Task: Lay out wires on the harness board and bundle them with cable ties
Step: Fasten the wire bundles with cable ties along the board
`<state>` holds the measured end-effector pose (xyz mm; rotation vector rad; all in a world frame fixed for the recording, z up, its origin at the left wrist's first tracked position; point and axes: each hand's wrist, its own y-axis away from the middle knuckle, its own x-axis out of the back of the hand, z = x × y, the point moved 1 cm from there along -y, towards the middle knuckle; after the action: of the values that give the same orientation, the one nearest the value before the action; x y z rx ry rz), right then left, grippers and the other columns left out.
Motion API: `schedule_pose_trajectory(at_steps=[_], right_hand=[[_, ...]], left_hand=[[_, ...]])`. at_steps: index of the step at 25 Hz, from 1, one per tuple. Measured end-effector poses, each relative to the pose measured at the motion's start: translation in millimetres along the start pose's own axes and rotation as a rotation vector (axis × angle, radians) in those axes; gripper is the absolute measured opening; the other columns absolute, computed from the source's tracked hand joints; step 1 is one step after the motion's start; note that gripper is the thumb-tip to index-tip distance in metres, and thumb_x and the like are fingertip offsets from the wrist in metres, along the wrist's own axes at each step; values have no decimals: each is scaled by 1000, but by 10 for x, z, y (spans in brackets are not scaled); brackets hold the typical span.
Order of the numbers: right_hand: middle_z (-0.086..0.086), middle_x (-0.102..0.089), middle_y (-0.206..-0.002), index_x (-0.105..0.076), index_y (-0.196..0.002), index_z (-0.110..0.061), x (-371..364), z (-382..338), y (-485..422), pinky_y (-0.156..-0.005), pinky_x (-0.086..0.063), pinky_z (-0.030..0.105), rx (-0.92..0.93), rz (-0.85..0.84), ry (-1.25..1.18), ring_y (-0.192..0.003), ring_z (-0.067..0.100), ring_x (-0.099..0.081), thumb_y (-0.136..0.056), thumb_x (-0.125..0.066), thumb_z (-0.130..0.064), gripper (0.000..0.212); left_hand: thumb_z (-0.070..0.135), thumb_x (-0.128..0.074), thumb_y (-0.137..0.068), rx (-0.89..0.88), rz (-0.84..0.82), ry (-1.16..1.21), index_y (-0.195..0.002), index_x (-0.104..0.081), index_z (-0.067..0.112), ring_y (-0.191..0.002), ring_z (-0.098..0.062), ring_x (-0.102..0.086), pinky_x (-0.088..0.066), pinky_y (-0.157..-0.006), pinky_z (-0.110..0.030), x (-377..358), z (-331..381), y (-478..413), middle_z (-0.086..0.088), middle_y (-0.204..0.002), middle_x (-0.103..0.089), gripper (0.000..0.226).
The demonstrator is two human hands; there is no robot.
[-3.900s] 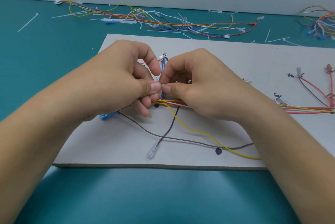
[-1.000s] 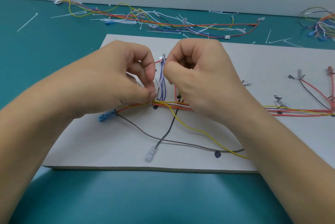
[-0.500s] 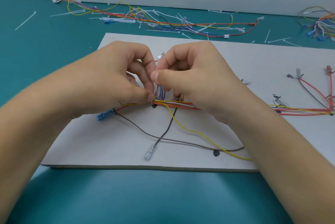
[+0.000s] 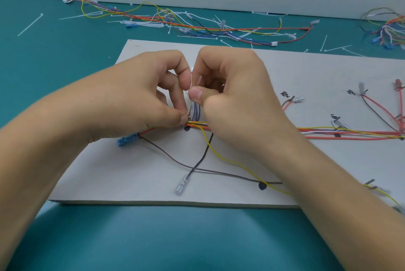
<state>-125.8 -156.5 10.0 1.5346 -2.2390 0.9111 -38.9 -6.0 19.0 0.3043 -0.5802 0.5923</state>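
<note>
Both hands are over the middle of the harness board (image 4: 153,183), which lies flat on the teal worktop (image 4: 54,69). Its near edge runs across the view, its left edge is fully seen and its right end is cut off by the frame. The left hand (image 4: 140,99) is curled, and the wire bundle (image 4: 350,133) is pinched at its left end between thumb and fingers (image 4: 183,118). The right hand (image 4: 236,99) is curled too. A thin whitish strip, seemingly a cable tie (image 4: 198,81), is pinched between thumb and forefinger just above the bundle, beside short blue wires (image 4: 196,111). How the tie runs round the bundle cannot be told, as it is hidden by the hands. From the pinch point, branches are spread over the near half of the board: a red lead to a blue connector (image 4: 126,139) near the left edge, a brown wire (image 4: 166,154), a black wire (image 4: 202,156) ending in a clear terminal (image 4: 181,185), and a yellow wire (image 4: 230,161) passing under the right forearm. Bare board is seen at the near left corner and along the far edge. Open worktop is seen left of the board and in front of it. The far strip by the wall is littered with loose wires (image 4: 197,27) and spare ties (image 4: 29,25).
</note>
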Motion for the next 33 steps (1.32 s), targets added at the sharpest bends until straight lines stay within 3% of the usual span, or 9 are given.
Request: schedule_pose_trajectory(at_steps=[7, 10, 13, 19, 23, 25, 28, 30, 33], right_hand=[[3, -64, -67, -66, -72, -8, 31, -51, 57, -58, -48, 35, -59, 4, -22, -64, 19, -59, -76, -75, -1, 12], [-3, -70, -66, -69, -70, -18, 213, -100, -128, -53, -52, 28, -124, -45, -66, -58, 11, -62, -80, -73, -10, 14], [-5, -69, -67, -74, -80, -21, 519, 117, -695, -45, -48, 20, -242, -68, 192, -53, 8, -60, -85, -67, -14, 11], [11, -61, -92, -74, -117, -4, 480, 716, -1552, -75, -45, 25, -365, -162, 554, -86, 16, -48, -91, -69, -13, 28], [14, -72, -113, -74, -115, -6, 293, 940, -1734, -91, -55, 33, -345, -138, 562, -90, 18, -55, -87, -69, -11, 29], [12, -68, -93, -74, -106, 0, 252, 986, -1809, -76, -55, 32, -366, -120, 573, -82, 20, -53, -83, -72, -8, 24], [5, -45, -70, -51, -75, -8, 181, 982, -1826, -49, -33, 28, -389, -103, 670, -72, 27, -40, -92, -63, -12, 21], [4, -43, -69, -39, -70, -13, 138, 969, -1796, -58, -36, 28, -360, -139, 720, -68, 28, -44, -96, -54, -13, 30], [8, -58, -81, -54, -79, -11, 174, 841, -1719, -72, -50, 35, -283, -73, 662, -78, 29, -56, -94, -52, -9, 15]], left_hand=[[16, -77, -72, -28, 37, 15, -87, -57, 32, -48, -15, -57, -44, -43, -24, -15, 10, 37, 2, -84, -78, 30], [7, -80, -77, -2, 66, 13, -87, -58, 35, -46, -14, -59, -47, -43, -24, -8, 20, 63, 4, -85, -78, 37], [21, -78, -65, 24, 120, -48, -94, -57, 42, -43, -12, -60, -48, -45, -26, -26, 63, 61, 14, -93, -75, 42], [24, -51, -59, -17, 225, -157, -91, -64, 36, -42, -9, -51, -42, -42, -15, -114, 108, 74, 22, -96, -67, 37], [20, -49, -63, -93, 289, -89, -89, -65, 31, -42, -11, -48, -39, -41, -15, -127, 79, 45, 13, -94, -68, 32], [17, -49, -65, -126, 291, -75, -88, -65, 29, -42, -10, -46, -40, -42, -18, -118, 62, 39, 12, -94, -68, 31], [15, -50, -68, -153, 280, -85, -88, -65, 28, -48, -18, -48, -40, -42, -21, -118, 58, 30, 12, -95, -67, 28], [14, -53, -71, -165, 275, -85, -90, -65, 27, -44, -8, -43, -37, -42, -17, -132, 51, 31, 13, -93, -67, 25], [16, -66, -79, -175, 274, -140, -90, -66, 25, -47, -7, -47, -35, -46, -11, -154, 71, 48, 18, -86, -66, 14]])
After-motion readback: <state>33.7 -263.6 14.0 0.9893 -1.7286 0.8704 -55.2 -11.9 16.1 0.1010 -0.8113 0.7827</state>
